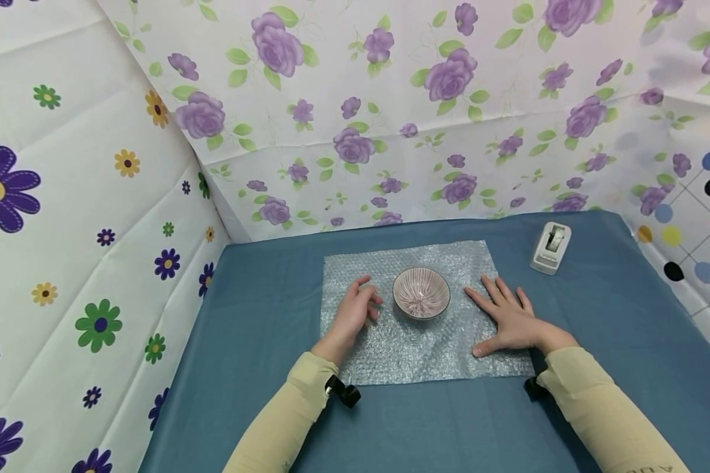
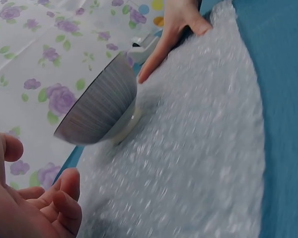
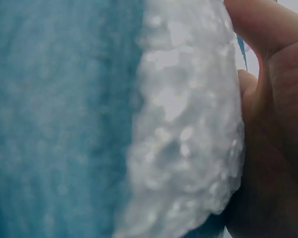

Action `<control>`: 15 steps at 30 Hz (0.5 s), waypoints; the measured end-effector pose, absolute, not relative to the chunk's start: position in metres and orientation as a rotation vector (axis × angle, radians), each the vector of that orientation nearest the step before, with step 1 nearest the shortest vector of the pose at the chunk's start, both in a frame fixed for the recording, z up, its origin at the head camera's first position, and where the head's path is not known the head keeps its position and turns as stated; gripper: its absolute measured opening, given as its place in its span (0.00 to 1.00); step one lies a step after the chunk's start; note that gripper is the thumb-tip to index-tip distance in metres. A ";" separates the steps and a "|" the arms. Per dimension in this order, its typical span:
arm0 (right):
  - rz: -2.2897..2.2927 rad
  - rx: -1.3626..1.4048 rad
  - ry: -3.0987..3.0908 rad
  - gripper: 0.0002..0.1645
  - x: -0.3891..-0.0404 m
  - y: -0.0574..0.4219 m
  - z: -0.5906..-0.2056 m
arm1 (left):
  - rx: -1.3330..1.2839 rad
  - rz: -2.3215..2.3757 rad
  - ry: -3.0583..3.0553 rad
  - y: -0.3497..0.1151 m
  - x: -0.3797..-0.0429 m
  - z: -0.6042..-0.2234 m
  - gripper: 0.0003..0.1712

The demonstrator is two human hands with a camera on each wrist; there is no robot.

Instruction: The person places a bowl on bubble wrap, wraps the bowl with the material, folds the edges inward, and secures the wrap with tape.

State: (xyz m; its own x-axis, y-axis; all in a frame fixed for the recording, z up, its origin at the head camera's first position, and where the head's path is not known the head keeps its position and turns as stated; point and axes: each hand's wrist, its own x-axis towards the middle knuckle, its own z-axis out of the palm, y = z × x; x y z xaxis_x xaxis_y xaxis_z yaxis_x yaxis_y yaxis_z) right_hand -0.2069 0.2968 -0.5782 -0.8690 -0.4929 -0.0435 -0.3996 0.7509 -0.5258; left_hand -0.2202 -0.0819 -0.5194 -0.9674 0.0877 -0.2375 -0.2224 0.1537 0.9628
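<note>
A striped bowl (image 1: 421, 293) stands upright on a sheet of bubble wrap (image 1: 402, 361) spread over the table. To its left is my left hand (image 1: 355, 310), over the wrap with fingers loosely bent and nothing in them. In the left wrist view a gap shows between those fingers (image 2: 69, 213) and the bowl (image 2: 102, 104). My right hand (image 1: 509, 320) lies with spread fingers on the right part of the sheet, palm down. The right wrist view shows its thumb side close by the edge of the bubble wrap (image 3: 184, 124).
A white tape dispenser (image 1: 550, 248) sits at the back right of the blue tablecloth (image 1: 260, 295). Flowered curtains (image 1: 355, 144) rise behind the table and along its left side; a dotted cloth (image 1: 701, 263) hangs at the right.
</note>
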 end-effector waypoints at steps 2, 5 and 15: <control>-0.763 -0.717 2.775 0.79 -0.208 0.297 -0.580 | -0.143 1.880 2.237 -0.086 -0.221 -0.518 0.33; -0.735 -0.675 2.768 0.79 -0.206 0.295 -0.575 | -0.160 1.847 2.292 -0.092 -0.222 -0.518 0.31; -0.749 -0.706 2.764 0.77 -0.199 0.288 -0.559 | -0.137 1.803 2.457 -0.108 -0.225 -0.518 0.31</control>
State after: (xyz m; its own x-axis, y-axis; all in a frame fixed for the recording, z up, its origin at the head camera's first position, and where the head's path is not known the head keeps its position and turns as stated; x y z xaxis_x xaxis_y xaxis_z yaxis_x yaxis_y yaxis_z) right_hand -0.1988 0.2884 -0.5588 -0.8680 -0.4932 -0.0584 -0.3962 0.7586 -0.5172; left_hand -0.2246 -0.1076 -0.5184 -0.9918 -0.0188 -0.1262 -0.1261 0.2989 0.9459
